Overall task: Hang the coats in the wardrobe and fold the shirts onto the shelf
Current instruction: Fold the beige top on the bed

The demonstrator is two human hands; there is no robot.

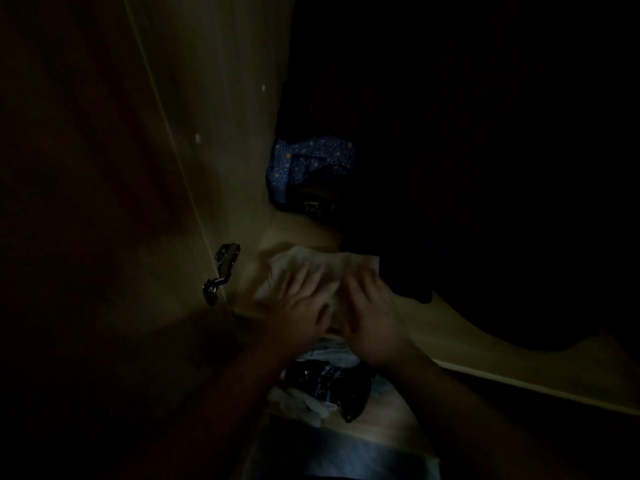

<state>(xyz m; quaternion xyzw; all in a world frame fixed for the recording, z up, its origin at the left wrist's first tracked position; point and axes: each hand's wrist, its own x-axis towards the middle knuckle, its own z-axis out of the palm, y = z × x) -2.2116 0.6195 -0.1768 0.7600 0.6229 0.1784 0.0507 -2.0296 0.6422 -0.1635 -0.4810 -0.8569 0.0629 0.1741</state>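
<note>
Now I press my left hand (304, 306) and right hand (370, 306), fingers flat, on the folded shirt (322, 263) under them on the shelf (485, 341); next, letting go.

Very dark inside wardrobe. Wood side wall (214, 161) close on left, metal hinge (221, 271) sticks out near shelf front. Shelf (485, 344) has bare strip along front edge at right. Big dark clothes (450, 168) fill back and right, block way. Blue spotty cloth (311, 161) and dark things at back. Left hand (301, 303) and right hand (372, 306) lie flat on folded white shirt (322, 265), taking front-left spot. Small bare gap between shirt and side wall. Below shelf, jumble of dark and white things (325, 386).
</note>
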